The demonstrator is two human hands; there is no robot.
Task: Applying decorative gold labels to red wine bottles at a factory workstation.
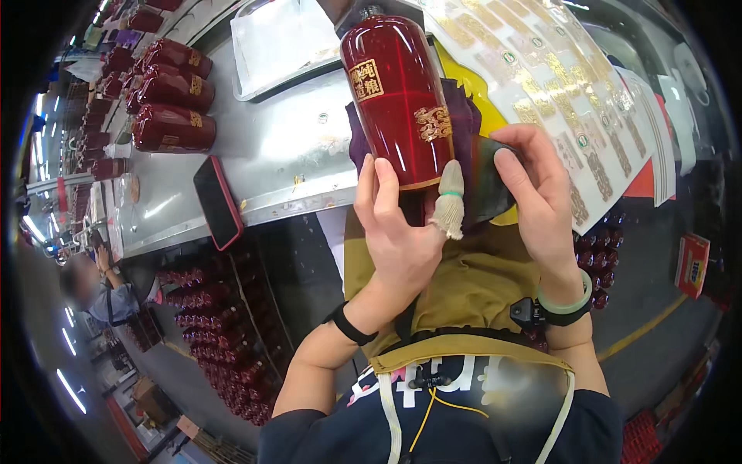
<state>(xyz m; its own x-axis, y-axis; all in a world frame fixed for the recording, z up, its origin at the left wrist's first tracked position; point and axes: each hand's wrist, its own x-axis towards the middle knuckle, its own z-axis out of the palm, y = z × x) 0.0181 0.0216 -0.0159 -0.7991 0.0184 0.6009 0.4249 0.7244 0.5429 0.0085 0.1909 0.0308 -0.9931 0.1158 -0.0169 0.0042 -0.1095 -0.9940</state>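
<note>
A glossy dark red bottle (394, 97) with gold emblems stands tilted in front of me, its base toward my lap. My left hand (398, 232) grips its lower end from the left; one finger wears a worn cloth finger cover (449, 207). My right hand (541, 201) holds a dark flat piece (491, 182) against the bottle's lower right side. A purple cloth (464, 116) lies behind the bottle.
A metal worktable (286, 147) carries several finished red bottles (171, 127) at the left, a phone in a red case (218, 203), a plastic tray (278, 42) and sheets of gold labels (556, 100). Crates of bottles (224, 340) stand below; another person (100, 290) works at left.
</note>
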